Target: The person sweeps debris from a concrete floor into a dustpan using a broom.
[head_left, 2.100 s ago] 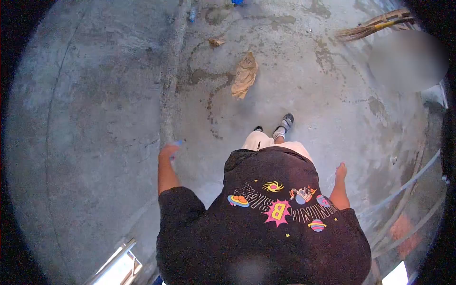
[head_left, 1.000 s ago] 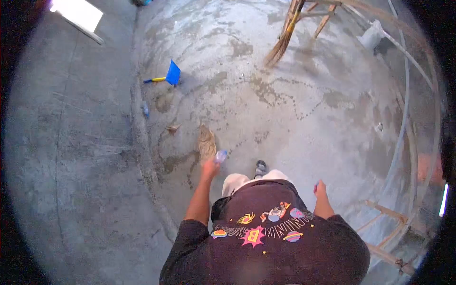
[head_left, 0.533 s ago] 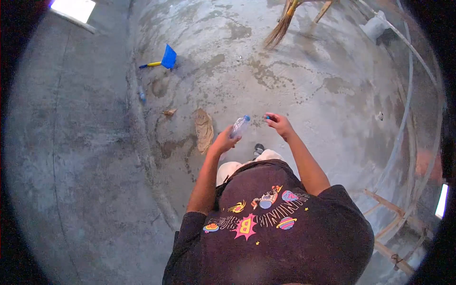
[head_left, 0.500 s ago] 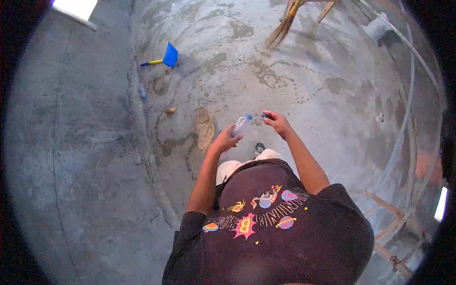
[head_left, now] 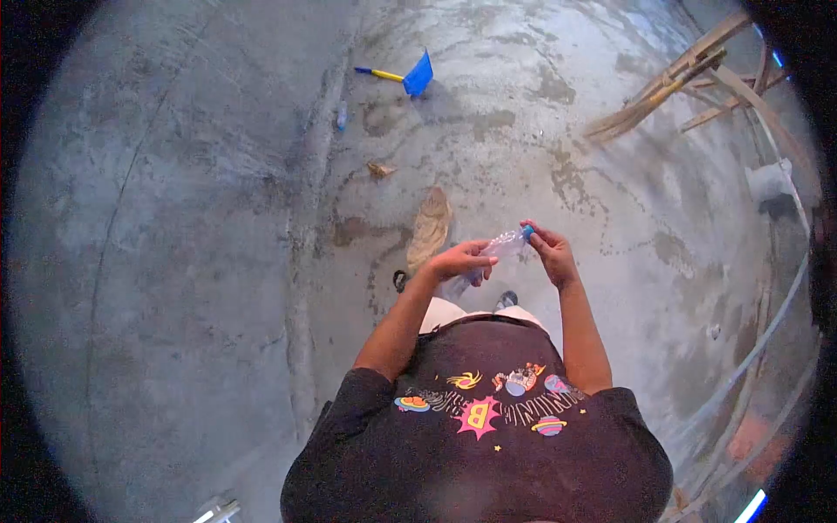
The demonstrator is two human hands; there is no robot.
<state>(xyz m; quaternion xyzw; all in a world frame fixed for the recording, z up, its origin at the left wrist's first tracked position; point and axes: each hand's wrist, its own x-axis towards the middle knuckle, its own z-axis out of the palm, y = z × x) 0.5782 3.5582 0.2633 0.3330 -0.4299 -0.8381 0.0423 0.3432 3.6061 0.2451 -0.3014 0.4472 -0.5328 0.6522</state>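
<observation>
In front of my chest I hold a clear plastic bottle (head_left: 499, 248), lying tilted. My left hand (head_left: 460, 260) is wrapped around its body. My right hand (head_left: 549, 250) pinches the blue cap (head_left: 527, 232) at the bottle's neck. Both hands are over a wet concrete floor. Below them are my dark printed shirt and one shoe (head_left: 506, 301).
A crumpled brown paper bag (head_left: 431, 227) lies on the floor just beyond my hands. Further off are a blue dustpan (head_left: 417, 75) with a yellow handle, a small bottle (head_left: 342, 114), a brown scrap (head_left: 380, 169), a straw broom (head_left: 649, 106) and wooden poles at the right.
My right hand has come up from my side and closed on the bottle's cap. My left hand has lifted the bottle to chest height. The view has swung.
</observation>
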